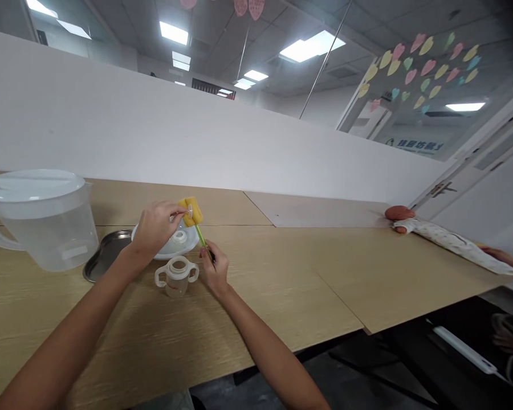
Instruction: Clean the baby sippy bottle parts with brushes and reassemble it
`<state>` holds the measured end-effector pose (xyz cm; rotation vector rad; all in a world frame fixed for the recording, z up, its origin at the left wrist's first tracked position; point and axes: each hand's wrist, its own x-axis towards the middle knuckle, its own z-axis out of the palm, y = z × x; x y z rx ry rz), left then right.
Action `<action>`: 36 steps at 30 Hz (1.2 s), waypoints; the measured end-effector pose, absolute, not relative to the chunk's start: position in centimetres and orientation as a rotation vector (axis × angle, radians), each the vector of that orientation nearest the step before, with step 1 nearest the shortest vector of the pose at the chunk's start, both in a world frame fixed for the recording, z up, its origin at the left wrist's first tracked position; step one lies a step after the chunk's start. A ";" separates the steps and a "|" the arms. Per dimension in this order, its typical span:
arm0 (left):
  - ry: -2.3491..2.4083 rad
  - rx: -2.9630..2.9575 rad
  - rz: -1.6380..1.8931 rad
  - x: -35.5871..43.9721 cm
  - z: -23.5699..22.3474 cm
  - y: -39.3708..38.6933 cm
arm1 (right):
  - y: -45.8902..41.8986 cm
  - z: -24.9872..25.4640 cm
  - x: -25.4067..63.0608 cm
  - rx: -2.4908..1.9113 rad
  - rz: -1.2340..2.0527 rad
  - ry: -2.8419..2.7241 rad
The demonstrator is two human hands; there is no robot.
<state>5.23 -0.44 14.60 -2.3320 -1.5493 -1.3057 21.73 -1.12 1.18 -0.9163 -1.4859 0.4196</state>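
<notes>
My right hand is closed round the green handle of a sponge brush, whose yellow head points up and away. My left hand pinches a small clear piece against the yellow sponge; its exact kind is too small to make out. Below them is a white bowl, partly hidden by my left hand, with a white ring-shaped part in it. A clear two-handled baby bottle stands upright and uncapped on the table, in front of the bowl.
At the left stands a lidded plastic pitcher beside a metal kidney-shaped tray. A doll in a white patterned garment lies at the far right, with another person's hand touching it. A white wall borders the wooden table.
</notes>
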 end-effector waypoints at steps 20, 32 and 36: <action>-1.725 -2.290 -1.101 4.3 14.9 -0.3 | -0.4 0.4 22.4 -0.927 0.204 -1.614; -1.834 -2.181 -1.140 4.1 15.0 -0.4 | -0.3 0.4 22.2 -0.953 0.255 -1.395; -1.822 -2.199 -1.090 3.9 15.2 -0.6 | -0.4 0.6 22.3 -0.905 0.196 -1.546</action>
